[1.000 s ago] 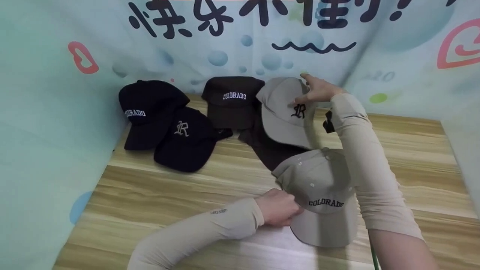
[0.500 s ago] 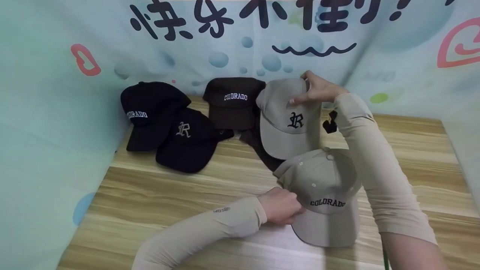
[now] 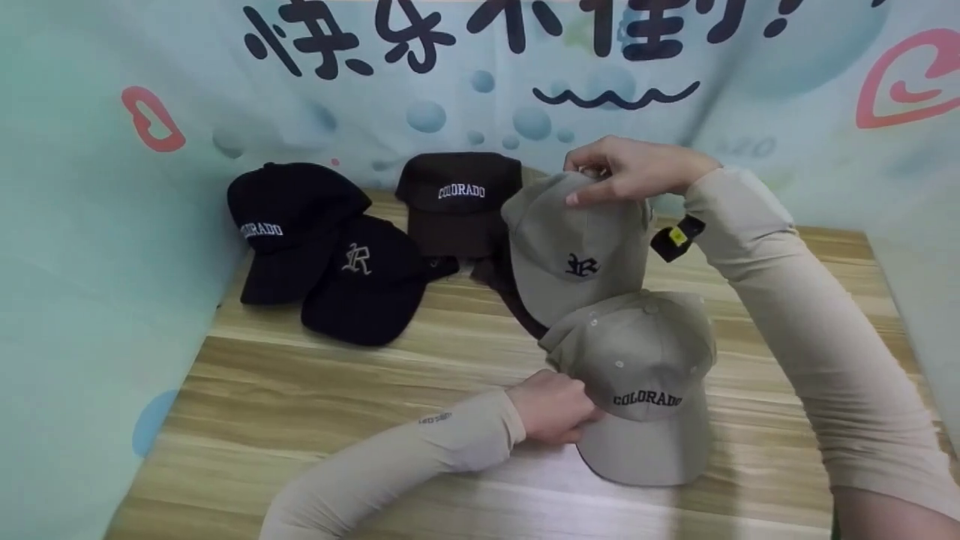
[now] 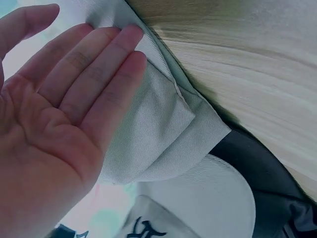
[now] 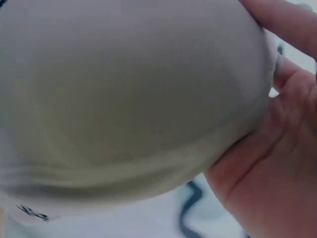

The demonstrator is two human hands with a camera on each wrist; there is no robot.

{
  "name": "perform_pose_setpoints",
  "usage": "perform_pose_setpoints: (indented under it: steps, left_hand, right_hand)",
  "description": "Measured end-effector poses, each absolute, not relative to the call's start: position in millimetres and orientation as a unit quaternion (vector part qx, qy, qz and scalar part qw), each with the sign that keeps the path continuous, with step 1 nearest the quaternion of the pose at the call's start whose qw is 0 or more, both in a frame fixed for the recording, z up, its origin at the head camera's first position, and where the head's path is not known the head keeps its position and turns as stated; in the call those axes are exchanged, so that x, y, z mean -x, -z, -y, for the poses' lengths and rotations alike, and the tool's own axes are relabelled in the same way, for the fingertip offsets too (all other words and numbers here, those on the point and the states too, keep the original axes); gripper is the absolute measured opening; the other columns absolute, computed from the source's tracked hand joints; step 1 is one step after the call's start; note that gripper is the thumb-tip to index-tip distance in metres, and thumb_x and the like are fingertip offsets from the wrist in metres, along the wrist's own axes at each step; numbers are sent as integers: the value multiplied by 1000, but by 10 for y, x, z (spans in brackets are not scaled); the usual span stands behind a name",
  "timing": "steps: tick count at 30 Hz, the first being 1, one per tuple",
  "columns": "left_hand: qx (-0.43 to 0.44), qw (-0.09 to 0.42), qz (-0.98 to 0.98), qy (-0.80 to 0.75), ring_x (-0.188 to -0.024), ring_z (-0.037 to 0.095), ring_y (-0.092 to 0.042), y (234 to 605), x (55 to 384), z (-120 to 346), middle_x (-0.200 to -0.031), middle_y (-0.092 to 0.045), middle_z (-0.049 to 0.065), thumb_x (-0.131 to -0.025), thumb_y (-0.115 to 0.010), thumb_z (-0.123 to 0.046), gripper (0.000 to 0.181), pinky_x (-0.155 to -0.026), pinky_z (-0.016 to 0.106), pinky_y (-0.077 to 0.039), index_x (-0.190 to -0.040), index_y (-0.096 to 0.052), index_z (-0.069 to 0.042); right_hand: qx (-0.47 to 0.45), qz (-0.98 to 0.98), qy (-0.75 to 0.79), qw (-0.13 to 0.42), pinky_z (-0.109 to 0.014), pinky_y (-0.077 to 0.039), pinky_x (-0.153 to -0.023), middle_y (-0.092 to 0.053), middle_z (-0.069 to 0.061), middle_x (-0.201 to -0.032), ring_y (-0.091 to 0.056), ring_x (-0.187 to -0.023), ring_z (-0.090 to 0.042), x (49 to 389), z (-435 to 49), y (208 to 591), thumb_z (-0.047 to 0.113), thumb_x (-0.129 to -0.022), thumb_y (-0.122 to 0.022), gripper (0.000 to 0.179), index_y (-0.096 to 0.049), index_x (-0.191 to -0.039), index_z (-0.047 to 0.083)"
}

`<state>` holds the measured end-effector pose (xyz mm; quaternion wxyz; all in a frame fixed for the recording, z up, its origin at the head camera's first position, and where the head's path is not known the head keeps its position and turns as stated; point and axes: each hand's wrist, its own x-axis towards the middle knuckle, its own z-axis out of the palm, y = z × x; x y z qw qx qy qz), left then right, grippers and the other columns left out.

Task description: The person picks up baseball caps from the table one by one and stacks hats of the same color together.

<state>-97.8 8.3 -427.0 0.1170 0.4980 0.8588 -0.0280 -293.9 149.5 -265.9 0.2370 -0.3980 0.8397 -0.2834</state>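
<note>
My right hand (image 3: 637,169) pinches the crown of a grey baseball cap (image 3: 540,262) with a dark letter R, thumb on the front and fingers behind. In the right wrist view, the cap's pale crown (image 5: 129,99) fills most of the picture beside the palm. The left hand (image 3: 555,409) touches the side of a second grey baseball cap (image 3: 637,360), lettered COLORADO, where crown meets brim. Seen from the left wrist, its fingers (image 4: 101,74) lie nearly straight over the folded cloth, thumb apart. Under the R cap a dark cap (image 3: 517,300) shows only partly.
At the back stands a brown COLORADO cap (image 3: 457,202). Two black caps, one lettered COLORADO (image 3: 292,202) and one with an R (image 3: 367,285), overlap at the left. All are on a wood-grain table (image 3: 315,405) before a printed cloth backdrop (image 3: 450,82).
My right hand has closed its grip on the R cap's crown and tipped it forward, the brim lower than before. The right forearm has swung right. My left hand stays at the COLORADO cap.
</note>
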Motion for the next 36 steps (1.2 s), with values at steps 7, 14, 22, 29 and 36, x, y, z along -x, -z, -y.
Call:
perform_pose_setpoints:
  steps: [7,14,22,29,36]
  left_hand:
    - [-501,130,-856,15,-56,14,-54,4257,1007,-45,-67,-57,-1,-88,-66,-26,12,-48,32,-46,-81,-61,-18]
    - [-514,119,-849,14,-60,16,-60,4266,1019,-31,-70,-62,-1,-85,-68,-25,7,-48,32,-47,-88,-69,-19]
    - [-506,184,-841,-56,-71,13,-59,4280,1015,100,-94,-69,3,-88,-65,-21,31,-63,28,-51,-118,-68,-17]
    - [-515,279,-802,-122,-104,16,-58,4268,994,440,-124,-60,10,-87,-65,-14,50,-88,24,-45,-136,-55,-7]
    - [-453,266,-847,-83,-100,22,-62,4207,1007,681,-118,-61,12,-89,-65,-20,37,-78,36,-52,-123,-61,-7]
  right_hand:
    - [480,-829,247,150,-29,-31,-48,-35,3,-61,-31,-50,-10,2565,-1481,2293,23,-94,-66,15,-60,-93,10]
    - [523,-822,224,28,-26,-30,-53,-36,1,-66,-35,-55,-12,2337,-1576,1999,19,-91,-70,13,-62,-97,11]
    - [547,-810,198,72,-24,-30,-46,-35,7,-64,-34,-50,-8,2143,-1741,2021,23,-93,-66,21,-51,-107,16]
    - [571,-757,230,218,-25,-38,-56,-40,6,-80,-42,-68,-8,1854,-1765,2208,21,-96,-62,19,-49,-109,20]
    - [531,-704,237,408,-25,-41,-60,-39,8,-79,-44,-69,-8,1729,-1811,2440,23,-98,-58,14,-47,-104,17]
